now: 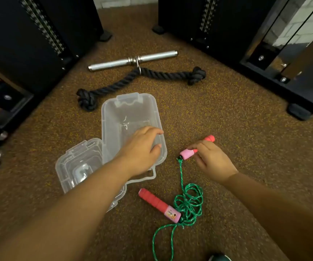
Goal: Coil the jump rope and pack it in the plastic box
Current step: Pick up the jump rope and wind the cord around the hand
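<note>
Now left hand [142, 147] spread on box rim [162, 159], right hand [211, 160] pinching rope handle [197, 146].

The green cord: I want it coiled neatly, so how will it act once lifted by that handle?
Probably floppy: the green cord lies in loose tangled loops on the floor. It may snag, and will likely drag the other handle along. The right hand pinches one handle.

Gym: weight stacks [41, 25], cable bar [133, 60].

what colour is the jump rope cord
Green with lighter flecks, seen best in the head view: the cord lies tangled on the floor.
</note>
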### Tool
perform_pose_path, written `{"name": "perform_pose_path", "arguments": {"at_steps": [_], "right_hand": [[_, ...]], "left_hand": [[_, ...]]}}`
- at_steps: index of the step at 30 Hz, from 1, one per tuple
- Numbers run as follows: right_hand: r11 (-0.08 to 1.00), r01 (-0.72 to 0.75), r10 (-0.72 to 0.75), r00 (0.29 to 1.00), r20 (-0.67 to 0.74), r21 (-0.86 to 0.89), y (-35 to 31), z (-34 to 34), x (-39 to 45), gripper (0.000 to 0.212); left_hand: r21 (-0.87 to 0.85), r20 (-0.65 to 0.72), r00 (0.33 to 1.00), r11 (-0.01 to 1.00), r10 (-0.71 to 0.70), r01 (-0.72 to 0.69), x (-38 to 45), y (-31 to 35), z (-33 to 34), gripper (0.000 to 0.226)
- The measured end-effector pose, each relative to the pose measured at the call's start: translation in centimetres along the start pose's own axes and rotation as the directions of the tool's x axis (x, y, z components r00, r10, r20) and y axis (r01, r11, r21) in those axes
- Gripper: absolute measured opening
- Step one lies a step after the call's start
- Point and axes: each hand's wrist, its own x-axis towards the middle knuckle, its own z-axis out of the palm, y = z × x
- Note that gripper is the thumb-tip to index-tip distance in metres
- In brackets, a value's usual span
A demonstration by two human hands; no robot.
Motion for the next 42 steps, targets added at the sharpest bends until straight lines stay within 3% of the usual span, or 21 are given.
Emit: {"name": "perform_pose_path", "arguments": {"at_steps": [3,9,16,20,22,26,32,37,42], "right_hand": [[0.996,0.032,-0.029,0.999,0.037,-0.089,1.4,1.7,0.4,0.037],[0.988,-0.029,0.049,0.990,0.129,-0.151,4.3,4.5,1.8,0.047],[0.909,-0.021,0.191,0.908,0.372,-0.417,4.5,6.3,3.7,0.073],[0.856,0.052,0.156,0.922,0.354,-0.514,3.7,6.6,3.1,0.050],[0.894,-0.024,0.178,0.935,0.306,-0.447,3.2,6.4,2.2,0.039],[0.940,-0.295,0.326,0.925,0.194,-0.171,1.8,3.6,1.2,0.035],[0.821,-0.570,0.517,0.766,0.382,0.030,-1.7,-3.3,1.6,0.047],[0.748,-0.639,0.542,0.745,0.388,0.182,-6.9,-9.4,2.0,0.039],[0.562,-0.631,0.477,0.775,0.415,0.534,-13.8,-14.8,1.1,0.022]], "left_hand": [[-0.013,-0.018,1.000,1.000,0.009,-0.009,0.5,-0.4,1.2,0.041],[-0.013,-0.035,0.999,1.000,0.028,-0.028,1.1,-1.1,3.2,0.039],[0.034,-0.040,0.997,0.997,0.069,-0.068,1.3,-1.1,3.8,0.039],[0.040,-0.024,0.998,0.998,0.055,-0.054,0.5,-1.1,3.6,0.039],[0.035,-0.027,0.999,0.999,0.040,-0.039,0.1,-1.1,3.0,0.041],[0.048,-0.052,0.999,0.999,0.012,-0.010,-1.5,-0.8,1.2,0.038],[0.005,-0.117,0.992,0.999,-0.044,0.045,-5.2,1.2,-1.6,0.036],[-0.094,-0.162,0.978,0.989,-0.132,0.118,-9.5,2.8,-4.1,0.033],[-0.304,-0.238,0.937,0.936,-0.257,0.179,-13.1,4.6,-6.2,0.029]]}}
